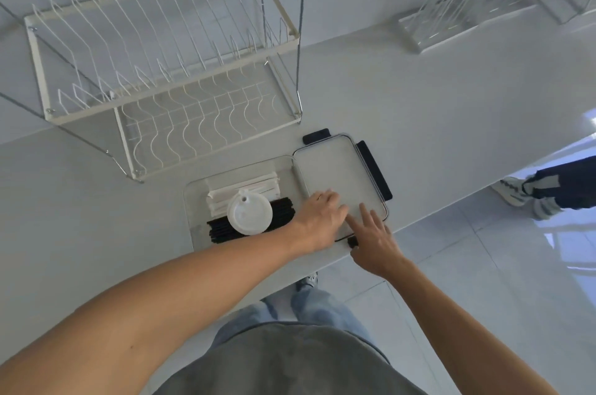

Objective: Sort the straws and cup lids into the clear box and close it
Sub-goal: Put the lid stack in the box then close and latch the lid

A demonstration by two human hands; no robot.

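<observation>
The clear box (193, 201) lies open on the white counter, holding white wrapped straws (245, 185), black straws (283, 210) and a white cup lid (250, 212) on top of them. The box lid (335, 165), clear with black latches (374, 168), lies flat just right of the box. My left hand (322, 217) covers the lid's near left corner with bent fingers gripping it. At the lid's near right corner, my right hand (374, 236) has its fingers stretched on top and its thumb at the near latch, pinching the edge.
A white wire dish rack (161, 72) stands behind the box on the left. A clear acrylic rack (467, 7) is at the far right. The counter edge (451, 204) runs close to the lid's right side. Another person's legs (548, 188) stand beyond it.
</observation>
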